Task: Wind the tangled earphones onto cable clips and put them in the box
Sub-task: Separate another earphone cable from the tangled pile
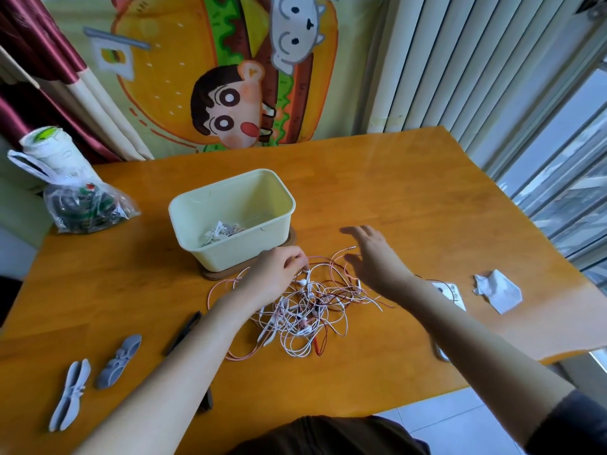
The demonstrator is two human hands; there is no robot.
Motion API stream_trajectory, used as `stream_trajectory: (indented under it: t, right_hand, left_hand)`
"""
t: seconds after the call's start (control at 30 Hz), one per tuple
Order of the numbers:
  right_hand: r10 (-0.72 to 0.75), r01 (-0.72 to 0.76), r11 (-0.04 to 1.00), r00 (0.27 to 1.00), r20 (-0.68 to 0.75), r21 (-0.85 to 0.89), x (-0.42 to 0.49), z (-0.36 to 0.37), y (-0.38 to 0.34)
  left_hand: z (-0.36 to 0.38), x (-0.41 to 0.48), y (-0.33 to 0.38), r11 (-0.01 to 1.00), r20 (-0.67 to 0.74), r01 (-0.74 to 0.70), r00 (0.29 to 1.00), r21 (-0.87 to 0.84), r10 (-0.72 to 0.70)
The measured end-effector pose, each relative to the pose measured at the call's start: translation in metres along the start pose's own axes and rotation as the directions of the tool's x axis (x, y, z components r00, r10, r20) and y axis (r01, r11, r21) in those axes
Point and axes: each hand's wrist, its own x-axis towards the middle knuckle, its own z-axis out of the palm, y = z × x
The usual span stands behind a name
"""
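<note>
Seen from above, a person in a dark top reaches both bare forearms over an orange wooden surface. Nearest, by the left edge, lie two grey cable clips, flat and just apart, with nothing wound on them. A slim black clip lies just beyond them, beside the left forearm. In the middle of the surface sits the pile of tangled earphones, a loose heap of white, pink and dark red cables. The left hand rests on the pile's far left edge, its fingers curled and pinching a white cable. The right hand hovers above the pile's far right side, blurred, its fingers spread and holding nothing. To the right lies a crumpled white paper. Just beyond the hands stands the cream box on a brown wooden base; a small bundle of white earphones lies inside. A clear plastic bag sits at the far left corner. A cartoon burger cloth hangs behind.
</note>
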Motion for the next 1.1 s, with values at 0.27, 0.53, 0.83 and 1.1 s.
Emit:
stream_trajectory:
  t: [0.27,0.53,0.83,1.1]
  right_hand:
    - [-0.164,0.114,0.95,0.974,0.154,0.29,-0.015,0.011,-0.043]
    - [-0.081,0.054,0.974,0.99,0.112,0.221,-0.012,0.013,-0.037]
    - [0.32,-0.319,0.947,0.943,-0.092,0.029,0.011,0.002,0.061]
    - [0.548,-0.571,0.81,0.818,-0.174,-0.132,0.004,-0.019,0.086]
  left_hand:
    - [0.0,0.001,0.002,0.997,-0.018,-0.018,1.0,-0.072,0.017]
    - [0.001,-0.007,-0.003,1.0,0.021,0.016,1.0,-0.024,-0.016]
    - [-0.002,-0.022,-0.027,0.987,0.17,0.127,0.975,0.094,-0.142]
    - [-0.01,-0.023,-0.03,0.993,0.104,0.105,0.988,0.055,-0.11]
